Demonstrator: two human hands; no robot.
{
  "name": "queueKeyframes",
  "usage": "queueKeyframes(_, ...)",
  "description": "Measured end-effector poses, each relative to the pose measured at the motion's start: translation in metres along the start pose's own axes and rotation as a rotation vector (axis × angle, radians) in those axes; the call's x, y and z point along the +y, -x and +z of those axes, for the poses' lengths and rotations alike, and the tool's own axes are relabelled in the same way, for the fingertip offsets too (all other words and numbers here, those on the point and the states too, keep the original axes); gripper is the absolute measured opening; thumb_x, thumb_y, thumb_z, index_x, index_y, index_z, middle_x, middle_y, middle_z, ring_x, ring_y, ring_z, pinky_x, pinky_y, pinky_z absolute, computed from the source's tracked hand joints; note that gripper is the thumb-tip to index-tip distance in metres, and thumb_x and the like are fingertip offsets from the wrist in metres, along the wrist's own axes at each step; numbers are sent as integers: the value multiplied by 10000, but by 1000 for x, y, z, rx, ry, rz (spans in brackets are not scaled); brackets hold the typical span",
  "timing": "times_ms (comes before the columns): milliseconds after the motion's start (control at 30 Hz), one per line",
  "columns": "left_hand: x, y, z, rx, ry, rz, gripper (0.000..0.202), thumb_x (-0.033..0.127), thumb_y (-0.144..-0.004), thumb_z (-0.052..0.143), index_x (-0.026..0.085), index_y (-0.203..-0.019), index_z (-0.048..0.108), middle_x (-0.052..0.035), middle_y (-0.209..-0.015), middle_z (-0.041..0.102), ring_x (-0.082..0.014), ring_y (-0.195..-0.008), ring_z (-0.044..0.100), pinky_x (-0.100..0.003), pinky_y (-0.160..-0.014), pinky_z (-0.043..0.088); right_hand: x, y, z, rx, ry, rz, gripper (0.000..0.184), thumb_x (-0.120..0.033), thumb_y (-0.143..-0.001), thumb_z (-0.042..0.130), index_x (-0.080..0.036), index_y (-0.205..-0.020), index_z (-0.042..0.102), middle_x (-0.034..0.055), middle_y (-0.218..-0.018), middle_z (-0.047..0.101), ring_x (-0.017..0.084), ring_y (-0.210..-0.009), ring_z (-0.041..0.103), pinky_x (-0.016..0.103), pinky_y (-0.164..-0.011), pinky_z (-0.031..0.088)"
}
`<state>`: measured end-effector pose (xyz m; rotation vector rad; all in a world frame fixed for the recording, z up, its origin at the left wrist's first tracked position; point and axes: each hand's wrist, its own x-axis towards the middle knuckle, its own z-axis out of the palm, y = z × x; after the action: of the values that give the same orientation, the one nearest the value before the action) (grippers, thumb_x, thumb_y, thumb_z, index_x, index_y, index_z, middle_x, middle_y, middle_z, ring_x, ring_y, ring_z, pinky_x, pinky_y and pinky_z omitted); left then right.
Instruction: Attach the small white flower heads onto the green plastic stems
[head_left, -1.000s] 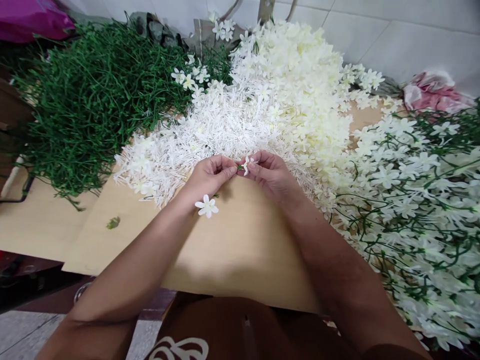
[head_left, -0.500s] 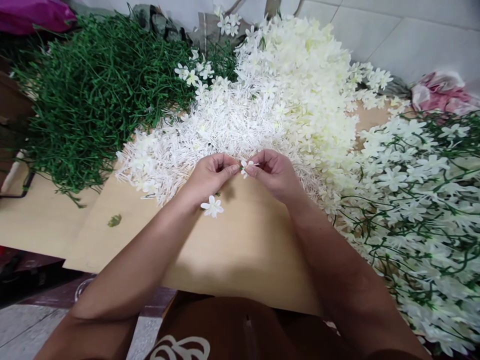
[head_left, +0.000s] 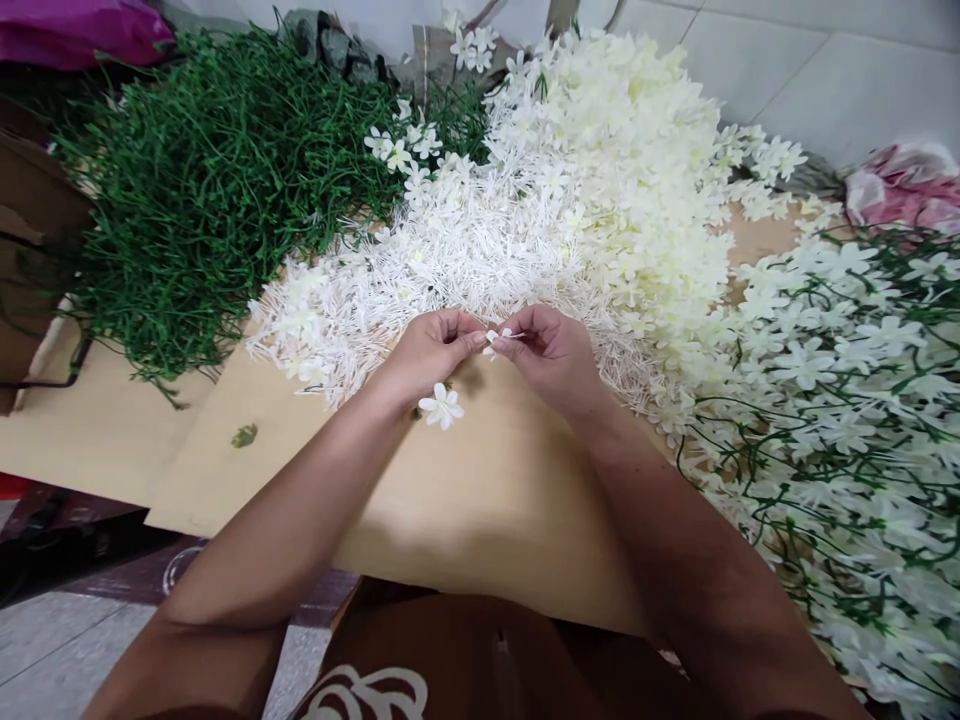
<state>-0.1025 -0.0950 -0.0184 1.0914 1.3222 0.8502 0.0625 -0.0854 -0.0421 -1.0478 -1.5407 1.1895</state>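
My left hand (head_left: pixel 442 345) is closed in a pinch at the middle of the board, its fingertips almost meeting those of my right hand (head_left: pixel 551 352). Between them shows a small white artificial flower (head_left: pixel 492 340), which my right thumb and finger grip, with a thin white piece jutting past the fingers. Below my left hand a second white artificial flower (head_left: pixel 442 406) hangs face up. Bits of green stem show beside it, and the rest of that stem is hidden by my left hand and wrist.
Green plastic stems (head_left: pixel 225 190) are heaped at the left. White stamen-like pieces (head_left: pixel 480 260) lie just beyond my hands, with loose cream petals (head_left: pixel 637 170) behind. Assembled flower sprays (head_left: pixel 817 440) cover the right. A small greenish scrap (head_left: pixel 244 436) rests on the tan board (head_left: pixel 480 500).
The whole view has shifted slightly, so everything appears a little further right. My fingertips have moved slightly at the small flower, which now shows less of its face.
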Motion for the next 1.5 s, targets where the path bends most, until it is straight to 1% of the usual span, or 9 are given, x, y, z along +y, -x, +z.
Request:
queueKeyframes(233, -1, -4, 7, 6, 72, -36, 214, 247, -657, 779, 162, -642, 583, 32, -566, 567, -81, -516, 470, -220, -502, 360, 13, 8, 14, 26, 48, -17, 184, -250, -727, 719, -205, -650, 558, -29, -639, 578, 104, -593, 500, 273, -592, 421)
queueKeyframes(433, -8, -10, 4, -46, 315, -2, 202, 257, -633, 809, 150, -736, 672, 27, -588, 612, -75, -550, 517, -214, -574, 416, 11, 1, 2, -30, -310, 154, 348, -411, -624, 858, -204, -728, 599, -29, -660, 655, 116, -636, 632, 281, -672, 527)
queueKeyframes(533, -9, -10, 1, -72, 295, -10, 183, 237, -655, 797, 142, -795, 724, 15, -599, 643, -71, -557, 530, -208, -579, 420, 8, -2, -3, -26, -447, 209, 415, -459, -572, 886, -210, -749, 606, -46, -643, 661, 105, -587, 639, 294, -697, 561)
queueKeyframes(700, -8, -9, 1, -33, 225, -50, 138, 198, -693, 766, 135, -811, 734, 6, -630, 673, -72, -572, 562, -210, -601, 462, 11, -3, -3, -23, -550, 267, 448, -471, -543, 900, -221, -767, 604, -62, -591, 639, 121, -585, 652, 318, -714, 583)
queueKeyframes(867, -3, -10, 4, -3, 172, -109, 127, 223, -736, 751, 128, -754, 669, 14, -577, 632, -80, -521, 551, -219, -553, 456, 15, -3, -4, -37, -556, 261, 433, -471, -569, 890, -220, -763, 596, -52, -633, 643, 132, -664, 666, 325, -749, 565)
queueKeyframes(967, -4, -10, 6, 0, 65, -69, 174, 238, -796, 694, 150, -695, 583, 37, -524, 577, -68, -459, 492, -199, -479, 396, 16, -3, -3, -36, -535, 252, 437, -492, -571, 882, -214, -756, 600, -47, -641, 630, 127, -669, 652, 315, -741, 551)
queueKeyframes(1100, -7, -9, 5, -63, -81, 1, 183, 259, -841, 615, 161, -697, 559, 50, -512, 531, -56, -426, 425, -179, -415, 315, 15, -3, -2, -29, -486, 268, 438, -505, -564, 879, -202, -735, 614, -34, -661, 646, 114, -628, 621, 288, -679, 526)
queueKeyframes(1333, -9, -7, 3, -119, -121, 63, 207, 310, -820, 610, 171, -684, 541, 51, -520, 498, -55, -425, 370, -191, -406, 273, 7, -3, -4, -35, -484, 351, 456, -493, -504, 905, -191, -667, 603, -36, -632, 654, 91, -603, 589, 234, -592, 461)
queueKeyframes(1500, -6, -5, 6, -116, -123, 81, 205, 289, -824, 608, 173, -671, 536, 61, -503, 462, -55, -421, 340, -207, -426, 260, 5, -2, -4, 1, -349, 300, 413, -424, -509, 911, -188, -662, 608, -41, -618, 637, 85, -588, 559, 237, -580, 432)
